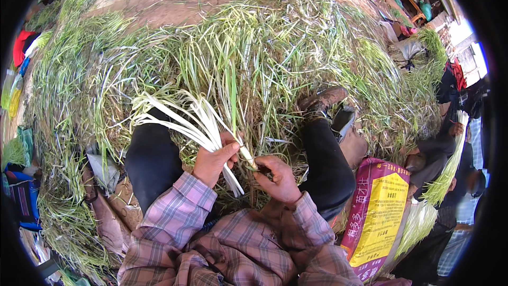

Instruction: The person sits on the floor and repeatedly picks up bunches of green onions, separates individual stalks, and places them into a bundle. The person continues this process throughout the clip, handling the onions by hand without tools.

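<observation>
My left hand (217, 160) is closed around a bundle of pale leafy stalks (204, 129), whose white ends stick out below the fingers and whose leaf tips fan to the upper left. Between its thumb and fingers is also a single thicker stalk (247, 154) with a long green leaf. My right hand (278, 178) has thumb and forefinger at the lower tip of that single stalk, by a thin peeled bit; whether they pinch it is hard to tell. A large heap of green and dry stalks (238, 59) lies in front of me.
My bent knees flank the hands. A purple and yellow printed sack (377, 218) lies at the right, with a pale bundle of stalks (416, 222) beside it. Farther right, another person's hand (456, 128) holds a long bundle. Cardboard (126, 202) lies at the left.
</observation>
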Action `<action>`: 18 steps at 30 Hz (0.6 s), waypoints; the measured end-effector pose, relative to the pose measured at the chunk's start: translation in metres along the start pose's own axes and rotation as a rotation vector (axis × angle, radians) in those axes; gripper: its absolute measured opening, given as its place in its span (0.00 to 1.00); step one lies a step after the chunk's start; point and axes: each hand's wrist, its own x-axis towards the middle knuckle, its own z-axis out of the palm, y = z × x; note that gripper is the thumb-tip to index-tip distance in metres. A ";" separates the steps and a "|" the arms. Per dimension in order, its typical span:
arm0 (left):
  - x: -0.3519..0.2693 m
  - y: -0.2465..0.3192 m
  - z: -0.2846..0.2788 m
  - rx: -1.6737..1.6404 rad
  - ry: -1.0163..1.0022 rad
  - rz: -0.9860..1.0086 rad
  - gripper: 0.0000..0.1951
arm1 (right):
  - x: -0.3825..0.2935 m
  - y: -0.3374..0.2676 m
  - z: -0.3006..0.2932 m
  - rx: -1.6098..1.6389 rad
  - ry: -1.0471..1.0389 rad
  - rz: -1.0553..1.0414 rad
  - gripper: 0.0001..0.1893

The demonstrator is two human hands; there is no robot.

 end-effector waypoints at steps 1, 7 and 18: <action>0.000 -0.001 0.000 -0.005 -0.001 0.000 0.11 | 0.001 -0.001 0.002 -0.029 -0.022 -0.004 0.13; -0.001 -0.013 0.003 -0.008 -0.004 0.030 0.09 | 0.012 -0.010 0.016 -0.016 0.130 0.185 0.14; 0.006 -0.030 0.006 -0.059 -0.032 0.126 0.07 | 0.042 -0.019 0.025 -0.103 0.308 0.025 0.11</action>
